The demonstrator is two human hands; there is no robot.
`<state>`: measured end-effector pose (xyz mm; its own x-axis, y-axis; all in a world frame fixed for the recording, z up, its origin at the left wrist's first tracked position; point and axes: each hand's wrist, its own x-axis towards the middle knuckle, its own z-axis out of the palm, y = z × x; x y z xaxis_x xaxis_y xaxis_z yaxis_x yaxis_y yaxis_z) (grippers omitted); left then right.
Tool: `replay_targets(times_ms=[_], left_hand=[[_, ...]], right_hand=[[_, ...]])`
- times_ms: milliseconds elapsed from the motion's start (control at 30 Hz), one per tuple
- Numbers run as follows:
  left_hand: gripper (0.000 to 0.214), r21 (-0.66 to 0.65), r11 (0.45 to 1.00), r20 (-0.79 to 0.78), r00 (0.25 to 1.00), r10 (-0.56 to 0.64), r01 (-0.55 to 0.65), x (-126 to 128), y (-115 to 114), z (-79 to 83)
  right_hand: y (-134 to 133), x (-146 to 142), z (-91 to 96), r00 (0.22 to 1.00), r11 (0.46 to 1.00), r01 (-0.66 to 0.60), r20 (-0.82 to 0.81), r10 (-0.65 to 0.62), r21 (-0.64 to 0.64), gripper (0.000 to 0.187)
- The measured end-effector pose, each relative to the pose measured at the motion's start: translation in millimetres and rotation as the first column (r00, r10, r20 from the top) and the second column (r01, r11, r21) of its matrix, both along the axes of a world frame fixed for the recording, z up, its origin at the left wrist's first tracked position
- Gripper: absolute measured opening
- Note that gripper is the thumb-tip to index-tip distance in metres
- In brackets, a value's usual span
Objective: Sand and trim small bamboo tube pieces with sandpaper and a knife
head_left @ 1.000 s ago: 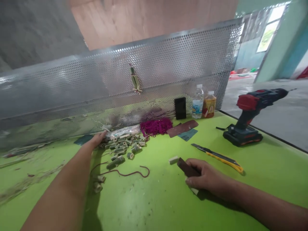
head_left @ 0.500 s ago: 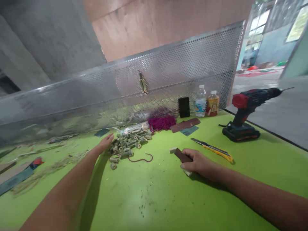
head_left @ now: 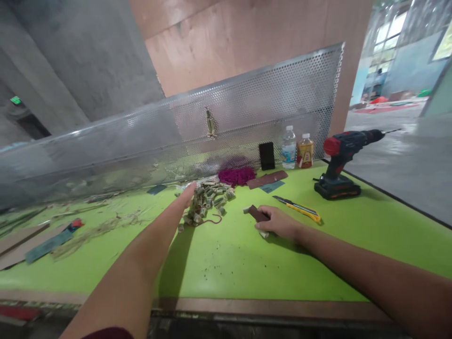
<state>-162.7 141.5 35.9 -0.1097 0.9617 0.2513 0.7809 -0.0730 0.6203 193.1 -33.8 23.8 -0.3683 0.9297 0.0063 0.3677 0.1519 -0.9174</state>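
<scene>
My left hand [head_left: 186,194] is stretched out over the green table [head_left: 226,254], its flat fingers at the left edge of a heap of short green tube pieces [head_left: 209,198]. A dark red cord [head_left: 208,220] curls in front of that heap. My right hand [head_left: 278,221] rests on the table with its fingers closed round a dark brown strip [head_left: 257,214]. A small pale block [head_left: 246,210] lies just left of the strip, and another pale piece [head_left: 263,233] shows under the hand.
A yellow utility knife [head_left: 298,208] lies right of my right hand, a red and black cordless drill [head_left: 341,162] farther right. A perforated metal panel [head_left: 247,113] backs the table, with magenta yarn [head_left: 236,175], a black phone [head_left: 266,155] and two bottles [head_left: 296,151]. Scraps lie at the left [head_left: 52,238].
The view has pulled back and swung left, so the table's front edge now shows. My left hand has shifted along the tube heap. My right hand stays closed on the brown strip.
</scene>
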Motion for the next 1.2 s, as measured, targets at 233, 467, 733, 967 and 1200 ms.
replay_targets(times_ms=[233,467,733,967,1200], left_hand=[[0.072,-0.171,0.972,-0.133,0.973,-0.186,0.162,-53,-84,32.7],[0.111,-0.303,0.934,-0.286,0.917,-0.278,0.189,-62,-128,-20.4],[0.100,-0.146,0.987,-0.345,0.931,-0.118,0.071,37,-51,-32.1],[0.090,-0.044,0.999,-0.319,0.948,-0.028,0.014,85,-24,-29.1],[0.045,0.088,0.996,-0.312,0.949,0.052,-0.026,22,-46,0.4]], right_hand=[[0,2,0.3,0.998,0.999,-0.047,-0.029,0.047,0.010,0.023],[1,-1,-0.7,0.998,0.998,-0.058,-0.023,0.059,0.036,0.020],[-3,-1,4.2,0.999,0.999,-0.048,-0.024,0.049,0.023,0.022],[0,0,-0.6,0.998,0.996,-0.060,-0.028,0.062,0.068,0.022],[-1,1,-1.2,0.998,0.997,-0.056,-0.022,0.057,0.046,0.024]])
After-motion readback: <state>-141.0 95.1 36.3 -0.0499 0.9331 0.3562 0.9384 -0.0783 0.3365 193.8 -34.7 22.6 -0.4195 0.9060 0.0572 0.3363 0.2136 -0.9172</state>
